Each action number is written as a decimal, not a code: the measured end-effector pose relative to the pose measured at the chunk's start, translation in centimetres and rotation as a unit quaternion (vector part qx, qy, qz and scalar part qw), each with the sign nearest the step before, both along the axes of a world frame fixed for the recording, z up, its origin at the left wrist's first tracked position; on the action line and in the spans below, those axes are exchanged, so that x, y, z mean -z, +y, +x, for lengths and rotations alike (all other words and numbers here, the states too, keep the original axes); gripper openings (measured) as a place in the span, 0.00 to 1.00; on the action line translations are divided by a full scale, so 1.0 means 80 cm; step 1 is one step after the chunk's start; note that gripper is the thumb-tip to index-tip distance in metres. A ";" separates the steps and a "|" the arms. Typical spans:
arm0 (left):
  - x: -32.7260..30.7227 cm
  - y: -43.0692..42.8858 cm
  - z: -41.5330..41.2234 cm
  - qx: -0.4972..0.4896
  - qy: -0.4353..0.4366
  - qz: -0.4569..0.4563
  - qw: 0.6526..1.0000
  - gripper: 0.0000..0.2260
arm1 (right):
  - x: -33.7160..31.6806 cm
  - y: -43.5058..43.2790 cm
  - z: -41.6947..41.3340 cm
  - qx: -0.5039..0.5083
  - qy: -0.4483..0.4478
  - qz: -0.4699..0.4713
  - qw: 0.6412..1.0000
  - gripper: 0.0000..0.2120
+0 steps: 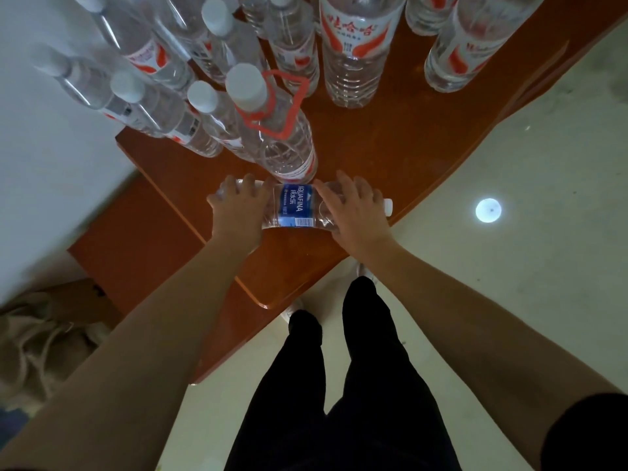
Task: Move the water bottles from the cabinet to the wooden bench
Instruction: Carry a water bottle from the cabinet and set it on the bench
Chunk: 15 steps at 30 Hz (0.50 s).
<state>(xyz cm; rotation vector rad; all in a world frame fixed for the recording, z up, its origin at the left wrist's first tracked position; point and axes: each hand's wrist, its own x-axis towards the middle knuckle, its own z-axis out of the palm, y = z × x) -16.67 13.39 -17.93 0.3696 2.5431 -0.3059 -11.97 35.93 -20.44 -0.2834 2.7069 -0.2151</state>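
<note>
A blue-labelled bottle (295,206) lay on its side on the bench (390,144), near the front edge, its white cap (388,207) pointing to 3 o'clock and its base to 9 o'clock. Both hands pressed down on it from above. The left hand (239,207) covered the base end, fingers curled over the far side of the plastic; the bottle ran off from it toward 3 o'clock. The right hand (353,212) clasped the neck end, fingers spread across the shoulder, with the cap sticking out just past it at 3 o'clock. The label showed between the two hands.

At 12 o'clock from the lying bottle, and touching or nearly touching it, stood a tall bottle with a red carry handle (275,130). More upright bottles (353,56) with red labels crowded the bench beyond, from 10 to 1 o'clock. The floor (509,266) lay to the right, and dark trousers (356,385) showed at 6 o'clock.
</note>
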 end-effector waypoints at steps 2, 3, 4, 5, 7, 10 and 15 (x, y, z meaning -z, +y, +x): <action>0.000 0.001 0.008 -0.005 0.013 0.002 1.000 0.45 | -0.001 0.001 0.001 -0.012 0.007 0.013 1.000 0.47; -0.002 0.000 0.015 -0.012 0.018 0.004 1.000 0.44 | -0.002 0.001 0.002 -0.019 0.010 0.016 1.000 0.46; -0.004 0.000 0.024 -0.022 0.021 0.005 1.000 0.44 | -0.004 0.001 0.002 -0.027 0.010 0.015 0.999 0.45; -0.007 0.000 0.036 -0.033 0.022 0.006 0.999 0.43 | -0.006 0.003 0.004 -0.040 0.005 0.015 0.999 0.44; -0.013 0.000 0.059 -0.045 0.015 0.006 0.999 0.43 | -0.009 0.007 0.011 -0.064 -0.004 0.015 0.998 0.43; -0.027 0.001 0.092 -0.041 -0.002 0.015 0.999 0.42 | -0.018 0.010 0.041 -0.067 -0.031 0.000 0.997 0.39; -0.068 0.003 0.117 -0.008 0.022 0.020 1.000 0.42 | -0.051 0.008 0.083 -0.016 -0.039 -0.035 0.998 0.36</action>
